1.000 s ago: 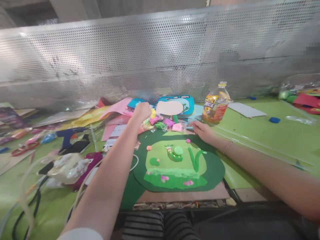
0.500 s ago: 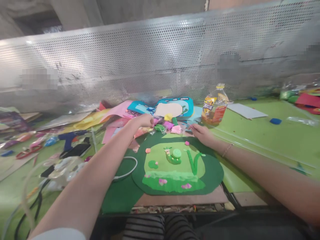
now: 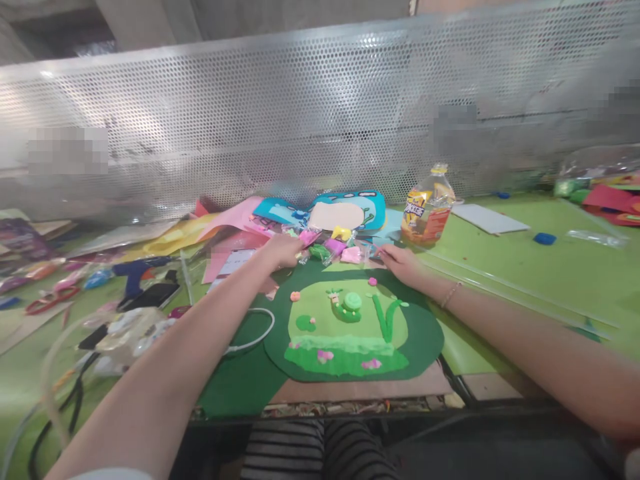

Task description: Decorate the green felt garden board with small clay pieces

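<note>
My left hand (image 3: pixel 285 252) reaches to the left end of a row of clay packets, its fingers curled and partly hidden. Just beyond its fingertips lie a magenta clay packet (image 3: pixel 309 237) and a green clay packet (image 3: pixel 319 252). At the right end, my right hand (image 3: pixel 400 262) has thumb and fingertips pinched together beside a pink clay packet (image 3: pixel 351 255); what is between them is too small to make out. A yellow clay packet (image 3: pixel 341 233) lies behind. Nearer me is a dark green oval board (image 3: pixel 430 340) with a clay snail (image 3: pixel 351 303), plants and flowers.
A juice bottle (image 3: pixel 425 212) stands behind my right hand. Blue decorated cutouts (image 3: pixel 377 207) lie against the perforated metal panel (image 3: pixel 300 127). To the left are a blue glue gun (image 3: pixel 134 273), a phone (image 3: pixel 150 297), red-handled scissors (image 3: pixel 53 301) and a white cable (image 3: pixel 270 327).
My left hand has drawn back slightly left and towards me, leaving the magenta packet more exposed. The yellow packet shows a different shape. My right hand stays nearly in place.
</note>
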Demonstrator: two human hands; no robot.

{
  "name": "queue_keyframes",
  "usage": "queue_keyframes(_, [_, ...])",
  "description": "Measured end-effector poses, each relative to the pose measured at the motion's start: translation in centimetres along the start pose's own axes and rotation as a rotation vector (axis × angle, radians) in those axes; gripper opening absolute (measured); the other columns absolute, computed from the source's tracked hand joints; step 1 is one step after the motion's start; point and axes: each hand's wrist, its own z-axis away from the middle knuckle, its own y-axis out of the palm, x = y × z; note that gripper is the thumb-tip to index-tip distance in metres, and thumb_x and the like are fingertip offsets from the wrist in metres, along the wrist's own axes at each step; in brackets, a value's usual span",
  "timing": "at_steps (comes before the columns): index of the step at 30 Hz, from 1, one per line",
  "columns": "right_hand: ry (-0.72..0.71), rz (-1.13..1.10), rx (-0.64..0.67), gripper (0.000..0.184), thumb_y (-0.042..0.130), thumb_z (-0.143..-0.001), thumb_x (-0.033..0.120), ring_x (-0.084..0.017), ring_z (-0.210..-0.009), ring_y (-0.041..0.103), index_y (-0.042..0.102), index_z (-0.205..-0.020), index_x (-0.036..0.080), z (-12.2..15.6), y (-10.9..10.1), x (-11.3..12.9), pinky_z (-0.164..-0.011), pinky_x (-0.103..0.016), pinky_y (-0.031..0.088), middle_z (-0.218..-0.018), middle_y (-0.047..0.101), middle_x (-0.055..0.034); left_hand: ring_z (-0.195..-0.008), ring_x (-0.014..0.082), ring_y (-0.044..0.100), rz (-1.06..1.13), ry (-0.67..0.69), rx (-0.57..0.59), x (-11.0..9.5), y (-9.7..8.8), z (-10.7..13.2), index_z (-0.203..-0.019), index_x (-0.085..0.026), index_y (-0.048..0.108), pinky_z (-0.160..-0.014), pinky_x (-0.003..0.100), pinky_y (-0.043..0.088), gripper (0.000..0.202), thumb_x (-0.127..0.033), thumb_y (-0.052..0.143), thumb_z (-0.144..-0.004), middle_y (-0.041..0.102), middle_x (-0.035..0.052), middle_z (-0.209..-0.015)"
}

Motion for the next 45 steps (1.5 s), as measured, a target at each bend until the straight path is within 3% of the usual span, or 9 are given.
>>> queue_keyframes(8, [-0.018,-0.003,-0.02,0.027,0.037,-0.089,0.033,-0.016,-0.061,0.053,0.06,-0.087,0.019,0.0,0.0,-0.3,-0.057,-0.026,0.037,-0.066,0.06,-0.0028,-0.099,0.0315,0.054,0.319,-0.101,-0.13,0.0,-2.1,0.5,-0.108,-0.014,0.049,-0.081,0.041,0.042,0.046,-0.023,0.062,-0.065,0.058,0.0144,-0.101])
queue_keyframes(14, [-0.102,-0.003,-0.075,0.02,0.046,-0.084,0.025,-0.014,-0.059,0.05,0.061,-0.094,0.017,0.3,-0.4,0.4,-0.055,-0.025,0.037,-0.067,0.058,-0.002,-0.078,0.0179,0.062,0.878,-0.012,-0.063,-3.0,-3.6,0.6,-0.122,-0.019,0.037,-0.068,0.031,0.051,0.058,-0.018,0.06,-0.069,0.057,0.0066,-0.096])
queue_keyframes(19, [-0.322,-0.081,-0.155,0.024,0.049,-0.085,0.029,-0.014,-0.065,0.05,0.063,-0.099,0.016,0.6,-0.6,1.3,-0.059,-0.026,0.04,-0.083,0.061,-0.0068,-0.083,0.0142,0.063,1.256,0.201,0.029,-7.5,-2.5,0.5,-0.113,-0.017,0.044,-0.079,0.033,0.053,0.043,-0.013,0.059,-0.072,0.061,0.0058,-0.095])
queue_keyframes(24, [-0.256,-0.11,-0.148,0.022,0.056,-0.081,0.033,-0.014,-0.065,0.049,0.065,-0.093,0.017,0.8,-1.1,2.1,-0.059,-0.026,0.039,-0.082,0.061,-0.0062,-0.091,0.0131,0.063,1.413,0.279,-0.037,-9.9,0.0,0.1,-0.112,-0.017,0.04,-0.084,0.033,0.052,0.042,-0.011,0.057,-0.074,0.059,0.0068,-0.104])
queue_keyframes(28, [-0.146,-0.148,-0.122,0.028,0.055,-0.082,0.035,-0.012,-0.059,0.042,0.061,-0.101,0.016,0.9,-1.2,2.6,-0.057,-0.025,0.037,-0.086,0.06,-0.0054,-0.095,0.0159,0.062,1.369,0.324,-0.132,-10.5,1.0,-0.1,-0.117,-0.016,0.039,-0.083,0.032,0.052,0.053,-0.013,0.063,-0.07,0.061,0.0069,-0.105])
queue_keyframes(32, [-0.25,-0.133,-0.159,0.034,0.057,-0.08,0.035,-0.013,-0.063,0.042,0.056,-0.107,0.015,1.2,-1.1,2.9,-0.057,-0.025,0.036,-0.092,0.056,-0.0073,-0.1,0.0175,0.059,1.218,0.401,-0.222,-10.8,0.9,0.0,-0.118,-0.015,0.045,-0.085,0.029,0.049,0.057,-0.014,0.066,-0.065,0.061,0.0069,-0.11])
queue_keyframes(36, [-0.203,-0.153,-0.189,0.019,0.054,-0.081,0.035,-0.011,-0.058,0.038,0.057,-0.083,0.016,1.4,-1.5,3.4,-0.055,-0.024,0.032,-0.072,0.051,-0.0009,-0.098,0.0175,0.057,1.003,0.396,-0.374,-11.3,0.6,0.5,-0.113,-0.015,0.049,-0.084,0.03,0.047,0.049,-0.014,0.062,-0.066,0.059,0.0074,-0.11])
queue_keyframes(40, [-0.057,-0.21,-0.109,0.027,0.05,-0.081,0.039,-0.01,-0.056,0.036,0.051,-0.066,0.016,1.5,-1.5,4.4,-0.053,-0.024,0.027,-0.058,0.04,0.0035,-0.103,0.0211,0.049,0.741,0.37,-0.56,-11.9,0.5,0.8,-0.11,-0.015,0.054,-0.093,0.036,0.04,0.045,-0.011,0.056,-0.065,0.054,0.0095,-0.108])
queue_keyframes(45, [0.015,-0.279,-0.049,0.028,0.053,-0.076,0.039,-0.009,-0.054,0.034,0.051,-0.06,0.016,1.4,-1.0,5.4,-0.051,-0.024,0.025,-0.055,0.039,0.0039,-0.1,0.0235,0.047,0.463,0.406,-0.614,-12.4,0.6,1.1,-0.108,-0.018,0.056,-0.089,0.039,0.039,0.04,-0.011,0.051,-0.069,0.052,0.009,-0.101])
